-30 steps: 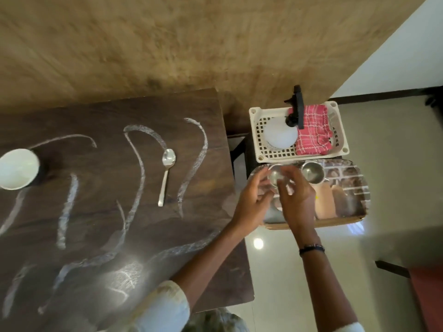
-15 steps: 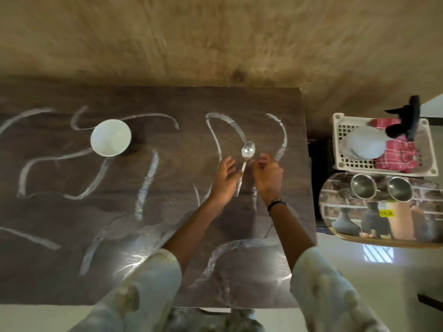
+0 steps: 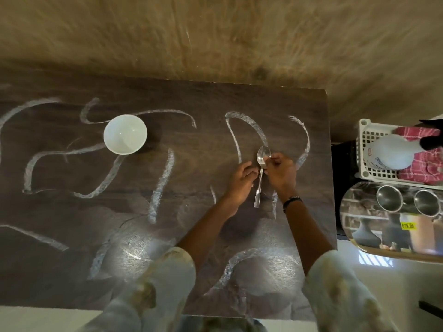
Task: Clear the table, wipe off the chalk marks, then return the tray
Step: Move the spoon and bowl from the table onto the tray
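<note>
Right hand (image 3: 280, 173) now pinching spoon (image 3: 260, 176) by its neck, left hand (image 3: 241, 180) loosely curled beside.

A textured tan wall (image 3: 215, 34) runs along the far side of the scene. At the right edge, a white perforated plastic basket (image 3: 364, 149) sits beyond the dark furniture, holding a red checked cloth (image 3: 417, 168) and a white spray bottle (image 3: 386, 155) lying on its side, its black nozzle (image 3: 431, 144) cut off by the frame edge. A pale glossy floor (image 3: 388, 283) shows at the near right, with a bright patch of reflected light on it.
</note>
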`<action>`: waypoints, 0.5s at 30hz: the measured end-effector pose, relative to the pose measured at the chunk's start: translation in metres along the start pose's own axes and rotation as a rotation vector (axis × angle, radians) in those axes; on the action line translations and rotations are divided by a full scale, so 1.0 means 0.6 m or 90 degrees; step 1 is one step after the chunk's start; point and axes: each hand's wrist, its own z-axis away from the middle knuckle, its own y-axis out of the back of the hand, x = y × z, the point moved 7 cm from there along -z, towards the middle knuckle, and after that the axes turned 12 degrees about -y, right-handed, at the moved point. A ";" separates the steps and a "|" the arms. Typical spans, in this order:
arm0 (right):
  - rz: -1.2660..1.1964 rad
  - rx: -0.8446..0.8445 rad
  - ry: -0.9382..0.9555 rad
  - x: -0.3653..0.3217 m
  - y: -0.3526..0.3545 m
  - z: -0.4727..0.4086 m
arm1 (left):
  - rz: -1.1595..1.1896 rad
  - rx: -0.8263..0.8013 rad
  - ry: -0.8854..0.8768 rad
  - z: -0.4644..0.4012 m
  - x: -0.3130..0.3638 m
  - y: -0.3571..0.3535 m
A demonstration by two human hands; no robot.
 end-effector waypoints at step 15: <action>-0.076 -0.280 0.108 -0.115 -0.285 0.272 | -0.113 0.264 -0.148 0.137 0.050 0.380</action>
